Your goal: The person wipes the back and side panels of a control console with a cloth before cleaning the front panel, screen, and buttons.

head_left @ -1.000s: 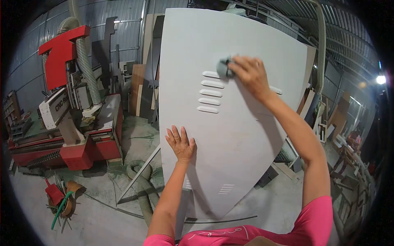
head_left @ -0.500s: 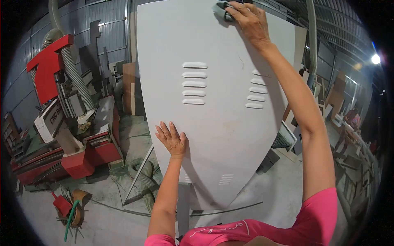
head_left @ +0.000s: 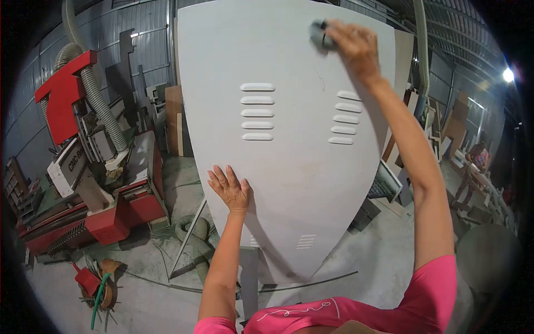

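A tall white panel (head_left: 295,161) with raised louvre vents stands upright in front of me. My left hand (head_left: 230,192) lies flat on its lower left part, fingers spread, below the left column of vents (head_left: 258,113). Near the upper right of the panel, my right hand (head_left: 357,51) is closed on a grey-and-black pad (head_left: 319,36). Motion blurs the pad and fingertips, and the pad overlaps the panel face above the right column of vents (head_left: 345,118). A thin dark squiggle marks the surface between them.
At left stands a red CNC machine (head_left: 111,220) with a ribbed hose (head_left: 105,111). More hose (head_left: 197,239) lies on the floor beside a metal bar. A red dustpan (head_left: 87,280) sits lower left. Another person (head_left: 478,158) is at the far right, near stacked boards.
My right hand has moved down and to the right across the panel with the pad. The left hand stays flat in nearly the same place.
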A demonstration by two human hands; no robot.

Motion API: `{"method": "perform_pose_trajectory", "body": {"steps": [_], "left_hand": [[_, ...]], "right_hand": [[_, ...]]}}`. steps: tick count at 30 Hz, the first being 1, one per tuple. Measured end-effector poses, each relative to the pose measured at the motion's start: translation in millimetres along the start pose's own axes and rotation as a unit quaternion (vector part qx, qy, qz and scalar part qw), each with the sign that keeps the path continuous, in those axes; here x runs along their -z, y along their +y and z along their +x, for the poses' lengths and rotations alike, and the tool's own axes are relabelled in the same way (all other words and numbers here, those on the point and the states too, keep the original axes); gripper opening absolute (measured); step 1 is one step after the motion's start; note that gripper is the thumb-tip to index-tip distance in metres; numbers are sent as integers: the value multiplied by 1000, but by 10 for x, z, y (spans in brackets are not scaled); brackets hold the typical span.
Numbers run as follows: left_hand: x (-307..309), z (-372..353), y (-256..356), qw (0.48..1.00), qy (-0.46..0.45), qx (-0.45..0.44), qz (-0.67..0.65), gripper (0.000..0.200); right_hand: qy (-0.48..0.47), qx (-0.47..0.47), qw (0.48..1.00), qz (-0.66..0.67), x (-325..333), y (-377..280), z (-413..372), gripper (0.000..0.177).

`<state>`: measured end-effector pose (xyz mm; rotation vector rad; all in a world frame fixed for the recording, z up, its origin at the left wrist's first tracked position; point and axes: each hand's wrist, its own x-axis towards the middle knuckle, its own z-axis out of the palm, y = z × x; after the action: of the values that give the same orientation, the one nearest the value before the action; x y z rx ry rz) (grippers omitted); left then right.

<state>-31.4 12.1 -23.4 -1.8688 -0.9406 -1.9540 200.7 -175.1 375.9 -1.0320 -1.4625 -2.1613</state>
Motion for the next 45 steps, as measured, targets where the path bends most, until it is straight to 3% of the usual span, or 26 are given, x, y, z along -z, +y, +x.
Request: {"method": "perform_pose_trajectory", "body": {"steps": [3, 4, 13, 21, 24, 27, 29, 31, 36, 40, 45], "left_hand": [[17, 21, 6, 1000, -2, -3, 3, 61], [22, 20, 17, 1000, 2, -9, 4, 61], [31, 20, 23, 1000, 4, -3, -6, 62], [20, 32, 43, 1000, 2, -9, 1, 61], [16, 25, 36, 1000, 0, -5, 3, 60], [18, 7, 31, 1000, -2, -3, 7, 60], [8, 20, 37, 1000, 1, -1, 11, 60], [9, 20, 28, 1000, 8, -7, 10, 60], [-16, 11, 36, 1000, 18, -5, 12, 60], [-22, 24, 37, 999, 15, -15, 26, 61], [-15, 18, 33, 1000, 4, -12, 29, 60]], "right_hand": [[20, -90, 995, -45, 26, 89, 203, 41], [39, -124, 991, -17, 95, -5, 292, 30], [-77, 8, 994, 82, 468, -557, -556, 35], [-34, -82, 991, -98, 279, 305, -212, 45], [-24, -150, 985, -82, 260, 369, 79, 37], [-5, -137, 990, -39, 292, 291, 40, 36], [-48, -120, 990, -55, 214, 281, -267, 46], [-58, -58, 996, -26, 363, 70, -549, 39], [-96, -21, 995, 18, 730, -82, -1148, 36], [-108, -27, 994, -18, 710, 165, -996, 38], [-42, -79, 992, -88, 269, 688, -498, 50]]}}
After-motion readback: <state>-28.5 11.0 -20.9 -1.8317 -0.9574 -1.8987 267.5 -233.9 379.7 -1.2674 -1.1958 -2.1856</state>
